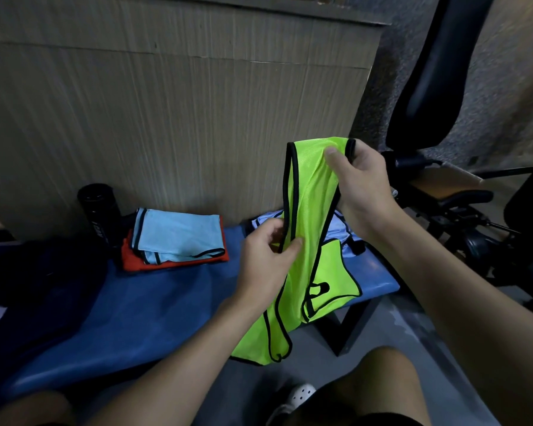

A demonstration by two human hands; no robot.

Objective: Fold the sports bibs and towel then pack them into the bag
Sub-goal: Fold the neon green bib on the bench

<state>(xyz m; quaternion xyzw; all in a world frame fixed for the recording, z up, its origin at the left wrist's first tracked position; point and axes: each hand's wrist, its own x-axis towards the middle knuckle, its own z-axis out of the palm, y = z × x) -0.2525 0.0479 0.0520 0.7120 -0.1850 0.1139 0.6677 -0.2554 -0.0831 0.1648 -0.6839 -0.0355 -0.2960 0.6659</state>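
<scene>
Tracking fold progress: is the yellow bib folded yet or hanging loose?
Not folded. The yellow bib hangs loose, right hand gripping its top, left hand pinching its edge; its hem drapes past the bench.

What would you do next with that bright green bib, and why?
Probably lay the green bib flat on the blue bench to fold it: the right hand and left hand hold it hanging unfolded, while a light blue bib lies folded on a red cloth.
</scene>
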